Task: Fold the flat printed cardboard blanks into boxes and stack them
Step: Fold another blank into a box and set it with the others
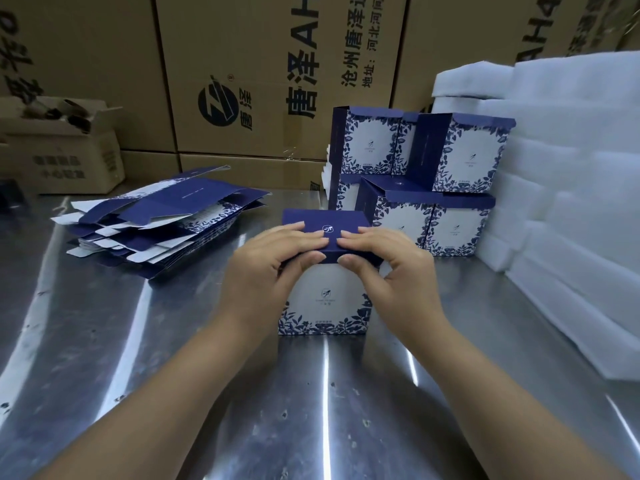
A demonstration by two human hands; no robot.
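A folded blue-and-white printed box (323,299) stands upright on the steel table (138,341) in front of me, its dark blue lid closed on top. My left hand (273,268) grips the lid's left front edge, fingers laid flat on top and thumb pressed under the lip. My right hand (388,268) pinches the right front edge the same way. A messy pile of flat printed blanks (162,220) lies to the left. Behind the box, several folded boxes (415,174) are stacked in two layers with their top flaps open.
White foam sheets (561,174) are piled high along the right side. Large brown shipping cartons (263,81) form a wall at the back. A smaller open carton (62,154) sits at the back left on the table.
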